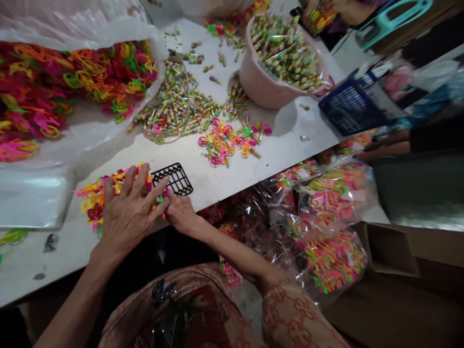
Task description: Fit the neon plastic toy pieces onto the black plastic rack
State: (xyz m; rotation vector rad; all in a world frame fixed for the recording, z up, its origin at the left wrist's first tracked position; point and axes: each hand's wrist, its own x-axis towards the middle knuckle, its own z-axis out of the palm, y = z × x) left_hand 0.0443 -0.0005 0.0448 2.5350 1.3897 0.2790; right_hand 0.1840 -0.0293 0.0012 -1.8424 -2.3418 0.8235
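Observation:
My left hand (128, 208) lies spread, palm down, over a small heap of bright plastic pieces (94, 199) in yellow, pink, orange and red at the table's front edge. Its thumb and index finger reach toward my right hand (181, 212), which is closed, fingers curled in beside the left thumb. Bits of pink and green plastic show between the two hands; what the right fingers grip is hidden. A black plastic grid (176, 180) lies flat on the table just beyond the hands, partly behind the left fingertips.
A big clear bag (79, 137) of similar pieces fills the left. Small patterned tubes (203, 106) lie heaped mid-table, with more in a pink basin (259, 84). Joined pieces (226, 140) sit nearer. Plastic sheets (34, 198), a blue basket (350, 106) and filled bags (337, 193) surround.

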